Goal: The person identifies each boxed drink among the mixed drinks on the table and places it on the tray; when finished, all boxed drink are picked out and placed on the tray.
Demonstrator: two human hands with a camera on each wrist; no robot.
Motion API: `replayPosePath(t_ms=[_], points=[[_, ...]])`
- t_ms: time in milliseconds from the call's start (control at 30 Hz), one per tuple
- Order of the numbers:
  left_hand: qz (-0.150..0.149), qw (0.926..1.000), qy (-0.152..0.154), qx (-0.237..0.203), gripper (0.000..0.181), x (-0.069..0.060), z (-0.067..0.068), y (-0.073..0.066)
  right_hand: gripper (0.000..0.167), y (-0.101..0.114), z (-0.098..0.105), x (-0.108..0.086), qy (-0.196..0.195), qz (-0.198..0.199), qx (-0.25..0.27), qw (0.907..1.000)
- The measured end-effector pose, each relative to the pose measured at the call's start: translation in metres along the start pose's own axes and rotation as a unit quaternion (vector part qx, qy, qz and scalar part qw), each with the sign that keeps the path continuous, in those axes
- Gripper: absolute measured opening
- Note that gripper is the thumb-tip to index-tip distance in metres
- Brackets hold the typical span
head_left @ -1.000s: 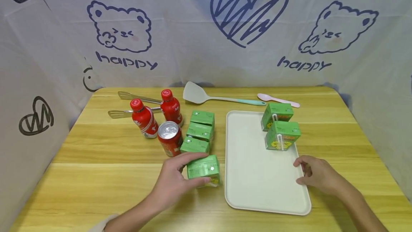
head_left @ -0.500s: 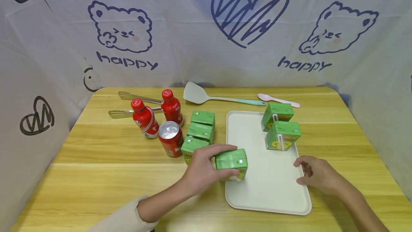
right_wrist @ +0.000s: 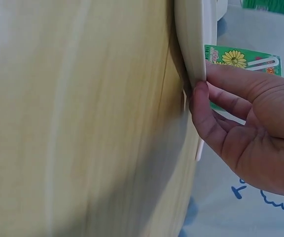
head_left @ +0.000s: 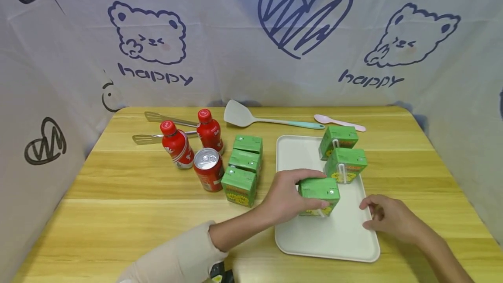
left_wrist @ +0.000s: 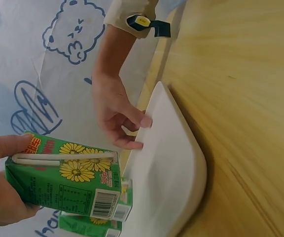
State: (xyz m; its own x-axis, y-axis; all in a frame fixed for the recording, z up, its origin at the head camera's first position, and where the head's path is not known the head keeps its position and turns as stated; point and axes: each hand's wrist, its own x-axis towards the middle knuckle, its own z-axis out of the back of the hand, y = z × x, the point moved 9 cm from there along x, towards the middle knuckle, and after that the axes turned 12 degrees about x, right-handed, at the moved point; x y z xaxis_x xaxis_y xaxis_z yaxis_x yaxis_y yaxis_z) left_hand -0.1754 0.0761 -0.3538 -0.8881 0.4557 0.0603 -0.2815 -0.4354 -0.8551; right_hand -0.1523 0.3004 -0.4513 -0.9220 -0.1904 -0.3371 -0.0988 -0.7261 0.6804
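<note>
My left hand [head_left: 284,198] grips a green juice carton [head_left: 319,190] by its sides, thumb in front and fingers behind. The carton is over the middle of the white tray [head_left: 322,239]; a straw and yellow flowers show on its face in the left wrist view. At the tray's right rim, my right hand [head_left: 393,216] pinches the edge between thumb and fingers, as the right wrist view [right_wrist: 250,113] shows. Two matching cartons, a rear one [head_left: 339,136] and a nearer one [head_left: 346,165], stand at the tray's back right.
Left of the tray, 3 green cartons [head_left: 240,184] stand in a row. Beside them are a red can [head_left: 208,169] and two red bottles [head_left: 177,145]. Metal utensils [head_left: 147,139], a spatula [head_left: 239,115] and a pink spoon [head_left: 339,122] lie along the back.
My left hand has carried the juice carton rightward, from beside the carton row to over the tray. The right hand has stayed at the tray's rim.
</note>
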Motion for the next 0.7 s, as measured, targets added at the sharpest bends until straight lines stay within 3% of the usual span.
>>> replayPosePath(t_ms=[200, 533, 700], points=[[0.005, 0.9999, 0.011, 0.000, 0.048, 0.016, -0.021, -0.006, 0.035, 0.001, -0.002, -0.008, 0.000, 0.019, 0.015, 0.9997], [-0.035, 0.9992, 0.013, 0.018, 0.048, 0.030, -0.046, -0.020, 0.033, -0.001, -0.008, -0.013, 0.018, 0.019, 0.030, 0.9992], [-0.039, 0.9982, 0.017, 0.041, 0.047, 0.037, -0.056, -0.019, 0.033, 0.001, -0.011, -0.015, 0.031, 0.036, 0.045, 0.9979]])
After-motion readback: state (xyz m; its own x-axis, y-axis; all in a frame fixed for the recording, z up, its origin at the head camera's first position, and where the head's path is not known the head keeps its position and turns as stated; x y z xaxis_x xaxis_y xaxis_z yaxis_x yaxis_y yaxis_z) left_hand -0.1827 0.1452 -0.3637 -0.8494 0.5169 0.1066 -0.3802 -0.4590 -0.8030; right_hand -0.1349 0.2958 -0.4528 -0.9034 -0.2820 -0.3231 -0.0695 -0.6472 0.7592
